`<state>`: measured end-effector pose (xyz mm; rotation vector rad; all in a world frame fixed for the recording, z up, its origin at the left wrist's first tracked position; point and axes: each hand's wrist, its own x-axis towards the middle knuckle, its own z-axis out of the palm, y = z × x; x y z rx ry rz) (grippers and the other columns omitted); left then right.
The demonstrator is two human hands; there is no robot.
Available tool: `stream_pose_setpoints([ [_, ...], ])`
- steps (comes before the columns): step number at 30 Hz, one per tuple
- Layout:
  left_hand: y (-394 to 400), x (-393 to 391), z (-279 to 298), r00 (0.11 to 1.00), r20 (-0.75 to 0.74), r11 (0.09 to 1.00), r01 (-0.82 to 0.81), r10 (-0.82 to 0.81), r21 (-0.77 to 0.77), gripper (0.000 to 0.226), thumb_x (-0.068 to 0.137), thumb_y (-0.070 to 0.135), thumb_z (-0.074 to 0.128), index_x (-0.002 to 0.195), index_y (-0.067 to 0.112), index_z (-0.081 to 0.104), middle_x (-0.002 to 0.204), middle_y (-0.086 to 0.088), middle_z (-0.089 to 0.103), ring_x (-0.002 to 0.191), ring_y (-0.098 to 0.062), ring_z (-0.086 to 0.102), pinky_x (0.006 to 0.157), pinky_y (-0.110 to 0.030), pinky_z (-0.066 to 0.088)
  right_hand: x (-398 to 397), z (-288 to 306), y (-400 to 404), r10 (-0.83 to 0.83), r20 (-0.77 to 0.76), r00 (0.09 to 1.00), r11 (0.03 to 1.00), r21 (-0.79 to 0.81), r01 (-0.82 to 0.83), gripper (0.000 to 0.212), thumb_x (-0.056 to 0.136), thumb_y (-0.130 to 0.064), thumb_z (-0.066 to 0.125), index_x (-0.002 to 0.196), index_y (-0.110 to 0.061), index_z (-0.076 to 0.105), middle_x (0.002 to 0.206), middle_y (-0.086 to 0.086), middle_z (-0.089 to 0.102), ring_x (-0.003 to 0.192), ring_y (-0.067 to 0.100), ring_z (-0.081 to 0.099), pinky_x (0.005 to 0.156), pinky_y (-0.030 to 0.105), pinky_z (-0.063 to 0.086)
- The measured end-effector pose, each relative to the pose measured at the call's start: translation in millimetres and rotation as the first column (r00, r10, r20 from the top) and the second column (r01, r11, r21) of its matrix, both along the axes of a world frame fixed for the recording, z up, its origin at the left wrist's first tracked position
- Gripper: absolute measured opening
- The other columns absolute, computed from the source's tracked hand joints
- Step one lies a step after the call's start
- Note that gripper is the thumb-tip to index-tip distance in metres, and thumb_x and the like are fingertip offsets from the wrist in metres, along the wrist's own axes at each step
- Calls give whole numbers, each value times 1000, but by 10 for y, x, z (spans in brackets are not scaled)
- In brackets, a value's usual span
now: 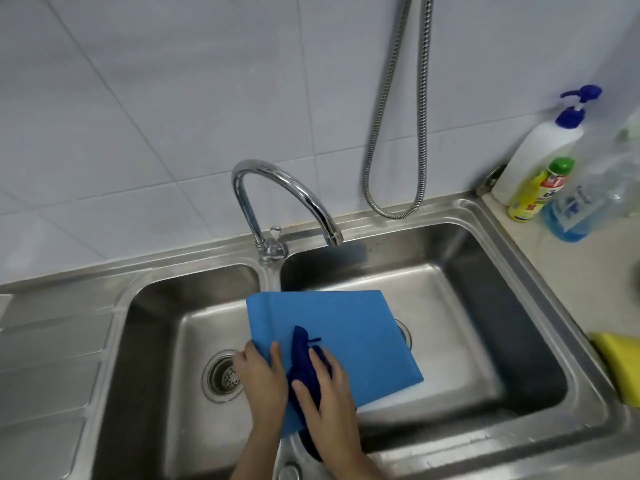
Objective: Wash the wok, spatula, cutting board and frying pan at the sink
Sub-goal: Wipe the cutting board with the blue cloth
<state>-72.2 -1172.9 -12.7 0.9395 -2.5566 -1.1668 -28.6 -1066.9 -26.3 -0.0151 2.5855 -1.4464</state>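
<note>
A blue cutting board point(349, 327) lies tilted across the divider of the steel double sink point(540, 258), mostly over the right basin. My left hand point(261, 375) grips the board's near left edge, thumb on top. My right hand point(327, 396) presses a dark blue cloth point(301, 355) flat against the board's surface. A dark rounded object shows partly under my right wrist point(311, 445); I cannot tell what it is. The wok, spatula and frying pan are out of view.
The chrome tap point(287, 195) arcs over the right basin with no water running. A metal hose point(394, 133) hangs on the tiled wall. Soap bottles point(540, 188) stand at the back right corner. A yellow sponge point(620, 362) lies on the right counter. Draining board point(48, 358) at left.
</note>
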Motion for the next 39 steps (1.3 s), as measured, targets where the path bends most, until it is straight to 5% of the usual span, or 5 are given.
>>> stream_pose_setpoints([
  [5, -60, -104, -158, 997, 34, 989, 78, -75, -125, 25, 94, 25, 53, 99, 1, 52, 90, -12, 46, 79, -23, 45, 69, -33, 38, -47, -220, -105, 32, -56, 998, 987, 159, -22, 66, 86, -72, 11, 146, -47, 0, 155, -9, 14, 133, 7, 23, 110, 28, 28],
  [12, 31, -195, -220, 993, 75, 993, 100, -95, -63, 32, 97, 39, 38, 111, 11, 44, 96, -5, 50, 80, -20, 54, 66, -37, 51, -201, -464, -45, -20, -228, 973, 974, 216, 71, 64, 91, -48, 45, 147, -23, 29, 155, 9, 26, 138, 28, 31, 108, 45, 34],
  [20, 40, -255, -221, 989, 109, 994, 106, -101, -38, 30, 97, 34, 39, 115, 11, 42, 102, -4, 50, 82, -21, 54, 65, -34, 43, -441, -638, 49, 98, -388, 916, 986, 163, -37, 49, 91, -32, 50, 139, -30, 43, 143, 2, 43, 131, 21, 38, 112, 33, 28],
  [31, 86, -294, -206, 969, 243, 993, 66, -42, -94, 35, 94, 37, 40, 118, 11, 41, 110, -10, 50, 93, -38, 56, 69, -35, 37, -1092, -1394, 1078, -546, -38, 837, 775, 357, 522, 52, 87, -43, 40, 125, -14, 59, 119, 18, 55, 106, 38, 51, 93, 46, 41],
  [39, 105, -285, -146, 983, 178, 998, 52, -45, -36, 27, 95, 38, 40, 109, 15, 42, 100, -3, 51, 82, -29, 58, 62, -33, 35, -1089, -439, -364, -81, -349, 934, 996, 8, 89, 37, 89, -40, 53, 122, -25, 62, 123, 0, 53, 114, 17, 50, 98, 31, 37],
])
